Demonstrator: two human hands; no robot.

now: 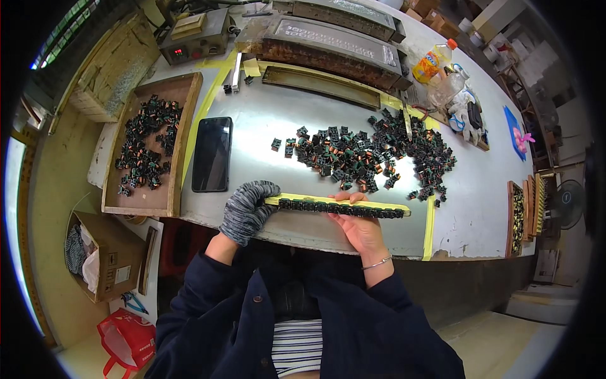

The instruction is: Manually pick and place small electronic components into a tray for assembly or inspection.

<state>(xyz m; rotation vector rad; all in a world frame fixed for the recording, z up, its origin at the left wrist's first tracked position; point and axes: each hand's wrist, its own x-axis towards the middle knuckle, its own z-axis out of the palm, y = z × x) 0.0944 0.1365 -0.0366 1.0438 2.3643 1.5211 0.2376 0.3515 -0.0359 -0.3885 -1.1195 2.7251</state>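
Note:
My left hand point(249, 213), in a grey knitted glove, is closed round the left end of a long narrow strip point(341, 206). The strip has a yellow upper face, and a row of small black parts lines its near side. Bare, with a bracelet at the wrist, my right hand point(361, 228) grips the same strip right of its middle, thumb below and fingertips over the far edge. Both hands hold it level above the table's front edge. Just beyond lies a loose pile of small black components with copper-coloured windings point(353, 155).
A black phone point(212, 155) lies left of the pile. Further left, a wooden tray point(178, 148) holds more components. Metal blocks point(334, 47) and a shallow metal trough point(322, 87) stand behind. An orange drink bottle point(433, 62) and gloves point(467, 117) sit at the back right.

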